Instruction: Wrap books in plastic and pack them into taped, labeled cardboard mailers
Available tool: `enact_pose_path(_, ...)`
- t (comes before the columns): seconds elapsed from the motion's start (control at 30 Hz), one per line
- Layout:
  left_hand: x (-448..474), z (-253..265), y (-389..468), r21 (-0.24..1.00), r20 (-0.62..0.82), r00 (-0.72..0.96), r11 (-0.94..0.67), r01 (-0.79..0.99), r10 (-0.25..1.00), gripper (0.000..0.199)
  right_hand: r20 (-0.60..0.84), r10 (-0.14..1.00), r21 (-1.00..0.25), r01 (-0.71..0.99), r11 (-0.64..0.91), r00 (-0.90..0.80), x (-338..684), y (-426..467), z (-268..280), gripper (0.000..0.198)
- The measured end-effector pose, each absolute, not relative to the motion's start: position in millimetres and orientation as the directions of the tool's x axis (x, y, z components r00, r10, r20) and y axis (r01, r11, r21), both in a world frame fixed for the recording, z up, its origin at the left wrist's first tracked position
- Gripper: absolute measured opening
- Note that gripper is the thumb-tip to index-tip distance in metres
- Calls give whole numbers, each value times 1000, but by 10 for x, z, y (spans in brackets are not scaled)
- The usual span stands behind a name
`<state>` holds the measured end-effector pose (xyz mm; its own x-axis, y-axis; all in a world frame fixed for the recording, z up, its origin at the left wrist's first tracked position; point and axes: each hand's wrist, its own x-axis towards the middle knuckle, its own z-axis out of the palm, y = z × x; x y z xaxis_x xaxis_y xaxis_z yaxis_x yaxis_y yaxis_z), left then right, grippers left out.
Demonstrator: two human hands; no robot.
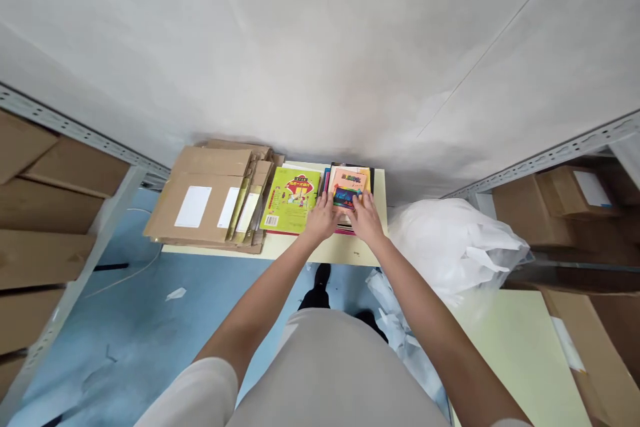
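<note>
Directly between left hand [323, 217] and right hand [367, 219], both touching with fingers extended, book pile [351, 180] runs lengthwise toward wall [320, 47].

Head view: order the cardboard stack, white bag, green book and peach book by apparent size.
1. Cardboard stack and white bag: too alike to rank.
2. Green book.
3. Peach book, partly hidden.
</note>
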<state>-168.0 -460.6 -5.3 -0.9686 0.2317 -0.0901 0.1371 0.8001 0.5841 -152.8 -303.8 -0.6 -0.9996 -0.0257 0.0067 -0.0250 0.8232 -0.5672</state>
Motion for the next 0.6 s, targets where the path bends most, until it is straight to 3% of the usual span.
enact_pose_path(0.13, -1527, -170, -4631, 700, -51, -971, 701, 134, 236, 64, 1, 8, -537, 6, 843, -1000, -1400, -3146, -107, 55)
enact_pose_path(0.27, -1305, -203, -4695, 871, -32, -990, 490, 41, 140, 59, 5, 15, -574, 10, 819, -1000, -1192, -3208, -122, 56)
enact_pose_path(0.43, -1151, -192, -4738, 954, -292, -956, 64, -293, -28, 67, -1, 64, -674, 48, 737, -998, -993, -3327, -72, 56)
enact_pose_path(0.5, -1114, -153, -4769, 916, -397, -918, -62, -396, -2, 63, -24, 120, -745, 98, 659, -992, -908, -3391, -67, 54)
enact_pose_path(0.6, -1046, -59, -4838, 854, -503, -859, -95, -511, 95, 56, -90, 242, -864, 196, 463, -966, -762, -3461, -77, 50)
